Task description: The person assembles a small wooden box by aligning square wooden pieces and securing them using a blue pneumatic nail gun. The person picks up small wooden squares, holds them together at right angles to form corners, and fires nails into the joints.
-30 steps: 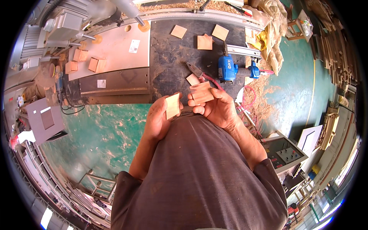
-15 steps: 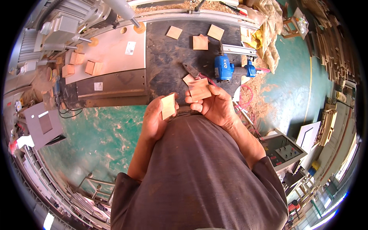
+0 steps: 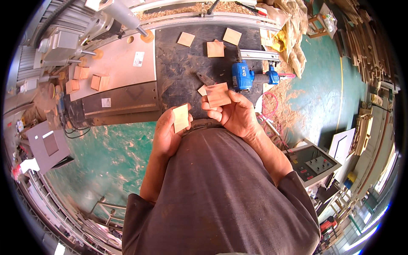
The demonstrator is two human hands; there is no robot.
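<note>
My left hand [image 3: 165, 135] is closed around a thin, pale square wood piece [image 3: 181, 118], gripping it by the edges with its flat face showing. Just to the right, my right hand [image 3: 239, 115] pinches a redder square wood piece [image 3: 219, 94] between thumb and fingers. Both pieces are held apart, over the near edge of the dark worktable [image 3: 174, 68]. Partly hidden behind the right-hand piece lie another small wood piece [image 3: 202, 90] and a pair of pliers [image 3: 205, 79]. A blue air nailer [image 3: 242, 76] rests beyond my right hand.
Loose wood squares [image 3: 185, 39] lie at the table's far side, two of them overlapping [image 3: 215, 49]. Several wood blocks [image 3: 100, 82] sit on a pale board [image 3: 119, 63] at left, near machine cylinders. A pink hose [image 3: 272, 106] loops at right, above a control box [image 3: 313, 163].
My right hand has raised its wood piece slightly away from me and turned it a little. The left hand keeps its piece, nearly unmoved. The whole view has shifted slightly.
</note>
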